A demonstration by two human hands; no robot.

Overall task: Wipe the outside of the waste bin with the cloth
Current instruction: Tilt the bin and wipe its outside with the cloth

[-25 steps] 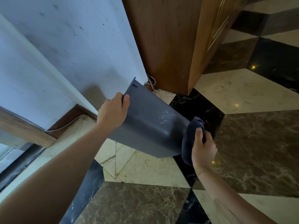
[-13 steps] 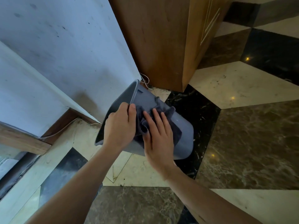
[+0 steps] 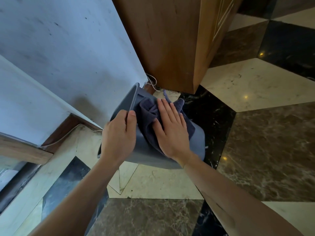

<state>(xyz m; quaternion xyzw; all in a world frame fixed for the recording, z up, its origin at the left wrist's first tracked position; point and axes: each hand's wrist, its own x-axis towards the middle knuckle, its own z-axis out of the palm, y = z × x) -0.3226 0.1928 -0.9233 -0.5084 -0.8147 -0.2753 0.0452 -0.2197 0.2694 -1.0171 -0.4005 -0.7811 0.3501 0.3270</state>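
Head view: the grey waste bin [image 3: 148, 155] is held tilted above the marble floor [image 3: 255, 150], near the wall [image 3: 68, 48] and wooden cabinet [image 3: 170, 40]. The left hand [image 3: 119, 135] clamps its rim; the right hand [image 3: 172, 130], fingers extended, presses the dark blue cloth [image 3: 146, 113] flat against its outer side.

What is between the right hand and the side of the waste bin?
In the head view, the dark cloth lies bunched between the flat right hand and the outer wall of the waste bin. The left hand holds the bin's rim.
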